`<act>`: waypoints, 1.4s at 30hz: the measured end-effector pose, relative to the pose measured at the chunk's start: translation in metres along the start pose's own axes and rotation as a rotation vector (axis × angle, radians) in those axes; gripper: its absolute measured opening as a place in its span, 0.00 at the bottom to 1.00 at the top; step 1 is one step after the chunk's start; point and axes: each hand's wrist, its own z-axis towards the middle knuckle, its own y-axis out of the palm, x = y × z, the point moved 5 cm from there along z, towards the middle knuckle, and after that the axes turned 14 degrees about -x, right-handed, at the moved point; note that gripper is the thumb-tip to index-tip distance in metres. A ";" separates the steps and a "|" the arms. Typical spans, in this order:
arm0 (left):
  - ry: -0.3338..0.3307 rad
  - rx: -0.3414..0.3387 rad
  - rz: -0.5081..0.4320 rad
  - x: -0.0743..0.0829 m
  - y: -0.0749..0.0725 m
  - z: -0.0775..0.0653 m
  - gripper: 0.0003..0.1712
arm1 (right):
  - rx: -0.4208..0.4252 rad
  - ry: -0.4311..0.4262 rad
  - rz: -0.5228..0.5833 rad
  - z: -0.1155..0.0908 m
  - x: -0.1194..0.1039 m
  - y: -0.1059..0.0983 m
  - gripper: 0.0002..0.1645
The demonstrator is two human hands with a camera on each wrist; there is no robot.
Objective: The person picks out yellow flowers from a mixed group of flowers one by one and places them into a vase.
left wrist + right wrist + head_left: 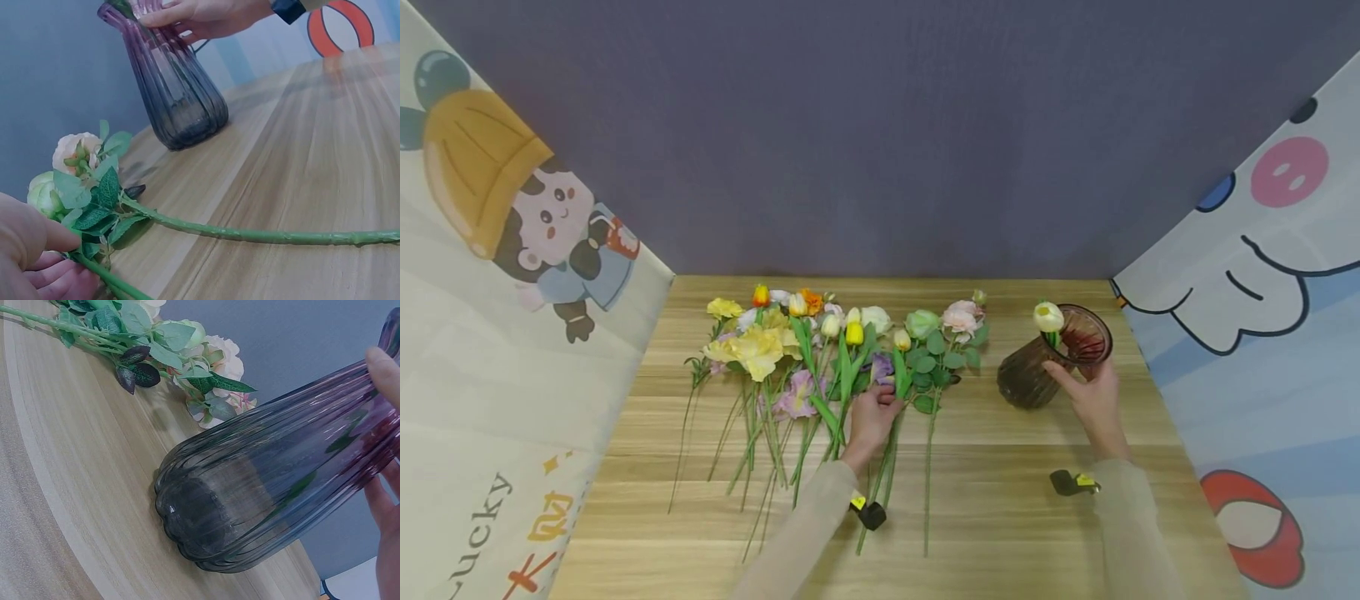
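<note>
My right hand (1093, 404) grips the upper part of a ribbed glass vase (1028, 375), purple at the top and smoky grey below. A cream tulip (1048, 317) stands in the vase, its head above the rim. In the right wrist view the vase's base (200, 519) shows close up, with green leaves visible through the glass. Among the flowers at the middle of the table, my left hand (874, 417) pinches a green stem (112, 278) between thumb and fingers. That stem seems to belong to a pale yellow tulip (902, 340); overlapping leaves partly hide the join.
Yellow flowers (758, 352), purple flowers (797, 395) and several tulips lie left of my left hand, stems toward me. A pale green rose (922, 323) and pink roses (962, 318) lie between that hand and the vase. A dark wall (895, 150) rises behind the wooden table (1000, 517).
</note>
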 end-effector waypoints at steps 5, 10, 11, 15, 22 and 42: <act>0.004 -0.020 -0.020 0.001 -0.001 0.002 0.17 | 0.000 0.005 -0.011 -0.001 -0.001 0.000 0.43; -0.008 -0.082 -0.143 0.000 0.001 0.005 0.19 | 0.000 0.006 -0.017 0.000 -0.001 0.000 0.44; -0.017 -0.096 -0.173 -0.001 0.002 0.006 0.19 | 0.000 0.006 -0.017 0.000 -0.001 0.000 0.44; -0.058 -0.132 -0.262 0.000 0.004 0.006 0.21 | -0.002 0.010 -0.014 0.000 -0.001 0.000 0.44; -0.073 -0.160 -0.329 0.002 0.005 0.007 0.21 | -0.010 -0.007 0.002 0.000 -0.002 0.000 0.42; 0.007 -0.194 -0.391 0.029 0.002 0.006 0.22 | -0.008 0.010 0.015 0.000 -0.002 0.001 0.43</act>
